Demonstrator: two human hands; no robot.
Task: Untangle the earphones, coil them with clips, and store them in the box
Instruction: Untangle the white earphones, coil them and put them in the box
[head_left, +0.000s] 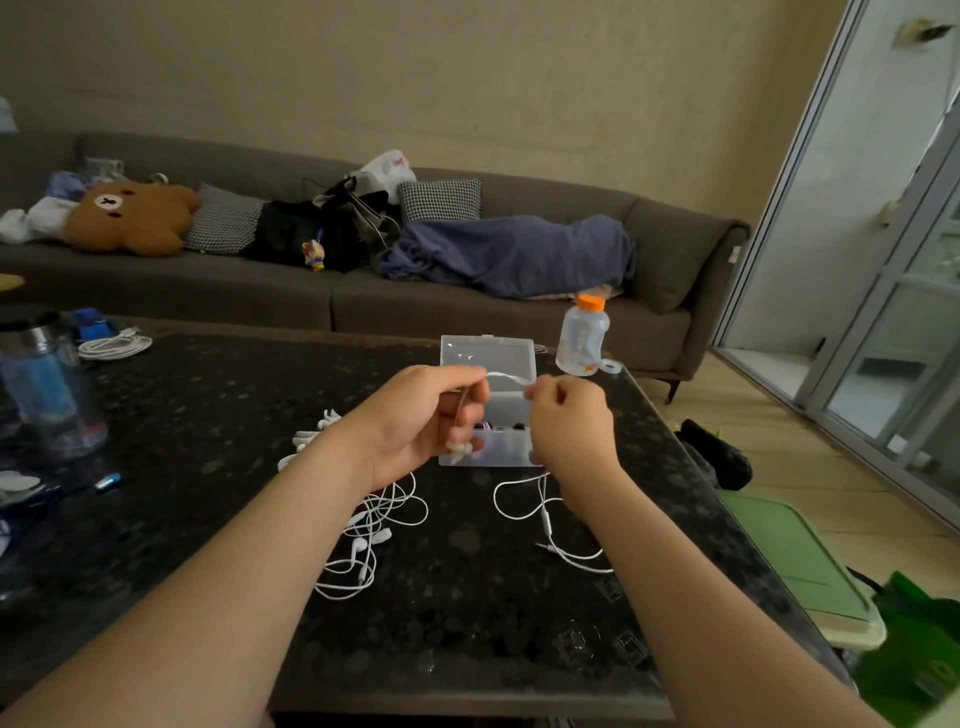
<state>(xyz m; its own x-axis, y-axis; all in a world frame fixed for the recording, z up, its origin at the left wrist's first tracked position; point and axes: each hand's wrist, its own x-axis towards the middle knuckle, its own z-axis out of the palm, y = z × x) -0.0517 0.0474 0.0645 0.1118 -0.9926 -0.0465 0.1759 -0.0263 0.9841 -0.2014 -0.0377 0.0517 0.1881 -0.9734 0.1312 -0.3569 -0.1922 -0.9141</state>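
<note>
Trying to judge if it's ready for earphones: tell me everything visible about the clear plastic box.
The clear plastic box is a see-through rectangular case on the dark speckled table. Its lid stands open, upright at the far side. Small dark and purple items show inside, too blurred to identify. The left hand and right hand, gripping a white earphone cable, hide part of it; contact is unclear.

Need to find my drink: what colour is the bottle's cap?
Orange cap, clearest in the head view.

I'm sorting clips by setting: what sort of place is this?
Likely a home living room: a grey sofa with a bear cushion, a dark low table, and sliding glass doors.
</note>
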